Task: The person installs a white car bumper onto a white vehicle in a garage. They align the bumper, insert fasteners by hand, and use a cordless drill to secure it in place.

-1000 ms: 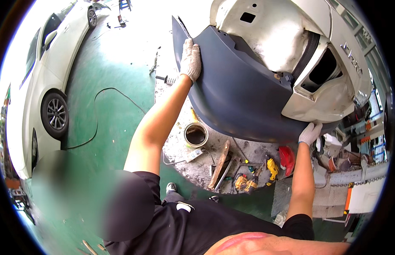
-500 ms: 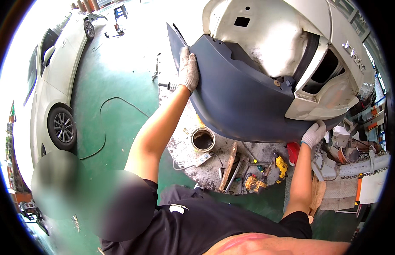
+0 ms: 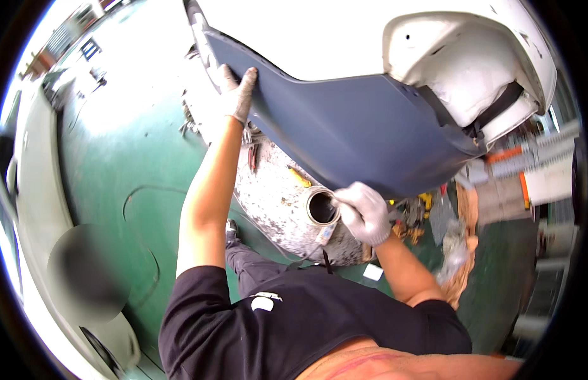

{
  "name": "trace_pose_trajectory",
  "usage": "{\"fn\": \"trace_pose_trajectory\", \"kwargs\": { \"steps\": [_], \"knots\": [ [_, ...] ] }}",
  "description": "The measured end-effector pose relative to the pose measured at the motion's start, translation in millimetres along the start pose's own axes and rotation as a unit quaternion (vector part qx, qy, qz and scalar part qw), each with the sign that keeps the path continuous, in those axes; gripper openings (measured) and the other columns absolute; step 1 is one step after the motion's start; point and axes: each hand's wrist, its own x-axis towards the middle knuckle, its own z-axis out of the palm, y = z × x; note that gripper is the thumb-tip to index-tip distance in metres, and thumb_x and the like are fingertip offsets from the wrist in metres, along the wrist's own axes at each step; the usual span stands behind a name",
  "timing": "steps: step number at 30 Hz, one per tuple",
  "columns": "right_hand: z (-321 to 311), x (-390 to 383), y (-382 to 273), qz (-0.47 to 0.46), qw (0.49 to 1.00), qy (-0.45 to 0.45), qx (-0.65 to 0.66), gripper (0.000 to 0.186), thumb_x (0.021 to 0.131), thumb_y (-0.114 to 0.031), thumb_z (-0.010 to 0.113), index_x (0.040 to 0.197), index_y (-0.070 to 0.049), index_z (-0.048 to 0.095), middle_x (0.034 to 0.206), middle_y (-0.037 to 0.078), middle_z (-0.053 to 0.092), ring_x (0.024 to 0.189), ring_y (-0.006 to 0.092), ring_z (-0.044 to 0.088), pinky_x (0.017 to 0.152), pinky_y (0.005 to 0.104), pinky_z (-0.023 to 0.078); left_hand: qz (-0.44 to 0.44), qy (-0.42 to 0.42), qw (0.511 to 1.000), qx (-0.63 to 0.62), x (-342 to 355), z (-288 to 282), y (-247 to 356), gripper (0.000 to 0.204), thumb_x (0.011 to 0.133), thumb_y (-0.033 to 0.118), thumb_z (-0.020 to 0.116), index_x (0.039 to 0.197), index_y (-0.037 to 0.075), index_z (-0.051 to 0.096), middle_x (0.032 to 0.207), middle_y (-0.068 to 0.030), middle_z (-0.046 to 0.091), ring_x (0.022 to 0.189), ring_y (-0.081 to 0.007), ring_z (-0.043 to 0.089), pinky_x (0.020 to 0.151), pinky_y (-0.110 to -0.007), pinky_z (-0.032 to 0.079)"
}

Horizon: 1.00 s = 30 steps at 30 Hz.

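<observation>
I hold a large dark blue-grey bumper panel (image 3: 357,133) up in front of me with both gloved hands. My left hand (image 3: 237,95) grips its upper left edge, arm stretched out. My right hand (image 3: 365,213) is closed at the panel's lower edge near the middle, right beside an open tin can (image 3: 322,209). The panel hangs tilted, with its right end against the white car body (image 3: 465,57) behind it.
A paint-spattered low work stand (image 3: 275,193) carries the can, with hand tools (image 3: 420,209) and rags (image 3: 452,253) at its right. A white car (image 3: 34,190) stands at the left on the green floor (image 3: 135,145); a thin cable (image 3: 139,190) lies there.
The view has swung closer to the panel, which now stretches further across. My right hand has shifted from the panel's lower right end to its lower middle, by the can. My left hand keeps its hold.
</observation>
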Motion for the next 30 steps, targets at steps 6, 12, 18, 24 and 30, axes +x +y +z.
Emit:
{"fn": "trace_pose_trajectory", "kwargs": {
  "steps": [6, 12, 18, 24, 30],
  "knots": [
    [107.0, 168.1, 26.1, -0.001, 0.983, -0.046, -0.180, 0.012, 0.090, -0.013, 0.072, 0.100, -0.007, 0.071, 0.091, 0.011, 0.072, 0.080, 0.0313, 0.069, 0.075, 0.0419, 0.057, -0.049, -0.096, 0.979, -0.173, 83.8, -31.7, -45.8, 0.102, 0.086, 0.049, 0.086, 0.156, -0.006, 0.036, 0.144, -0.0212, 0.059, 0.129, -0.0305, 0.058, 0.112, -0.037, 0.044],
    [140.9, 245.2, 4.2, -0.134, 0.953, -0.149, -0.228, 0.007, 0.081, -0.018, 0.075, 0.085, -0.016, 0.070, 0.068, 0.003, 0.059, 0.065, 0.0234, 0.062, 0.061, 0.0380, 0.050, -0.105, -0.094, 0.948, -0.284, 121.1, -37.5, -61.7, 0.080, 0.082, 0.031, 0.093, 0.139, -0.006, 0.050, 0.121, -0.0154, 0.067, 0.107, -0.0235, 0.065, 0.096, -0.036, 0.053],
    [137.4, 253.0, 41.7, -0.085, 0.925, -0.087, -0.359, 0.016, 0.083, -0.022, 0.072, 0.073, -0.014, 0.063, 0.064, 0.004, 0.056, 0.061, 0.0254, 0.059, 0.058, 0.0395, 0.048, -0.123, -0.083, 0.914, -0.378, 144.8, -30.1, -41.0, 0.062, 0.090, 0.025, 0.087, 0.132, -0.004, 0.054, 0.113, -0.0117, 0.067, 0.102, -0.0196, 0.063, 0.092, -0.033, 0.053],
    [170.4, 246.9, -0.8, -0.075, 0.969, -0.147, -0.183, 0.011, 0.087, -0.025, 0.073, 0.084, -0.016, 0.067, 0.070, 0.003, 0.058, 0.063, 0.0248, 0.059, 0.062, 0.0412, 0.049, -0.111, -0.083, 0.905, -0.402, 158.6, -20.7, -61.8, 0.046, 0.096, 0.027, 0.081, 0.127, 0.002, 0.057, 0.114, -0.0080, 0.067, 0.101, -0.0196, 0.062, 0.093, -0.036, 0.053],
    [122.8, 236.1, 44.7, -0.099, 0.911, -0.149, -0.372, 0.019, 0.080, -0.020, 0.076, 0.070, -0.017, 0.060, 0.061, 0.004, 0.053, 0.056, 0.0252, 0.058, 0.054, 0.0405, 0.048, -0.100, -0.069, 0.895, -0.428, 165.2, -16.0, -61.4, 0.043, 0.095, 0.023, 0.082, 0.122, 0.001, 0.058, 0.107, -0.0053, 0.065, 0.094, -0.0173, 0.061, 0.087, -0.032, 0.053]
  ]
}}
